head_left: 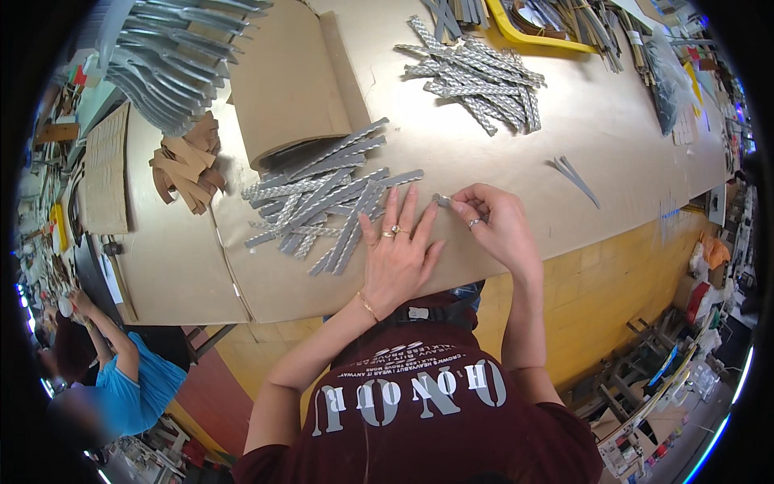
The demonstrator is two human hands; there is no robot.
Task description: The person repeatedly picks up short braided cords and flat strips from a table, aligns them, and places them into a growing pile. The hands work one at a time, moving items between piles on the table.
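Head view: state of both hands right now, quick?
Left hand: open, fingers spread, palm down beside the pile of braided strips; no grip visible.
Right hand: closed, thumb and finger pinching a small grey piece.

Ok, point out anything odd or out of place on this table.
Only a mild oddity: two thin grey strips lie by themselves on the table, right of the near braided pile and the far braided pile. I see no spill.
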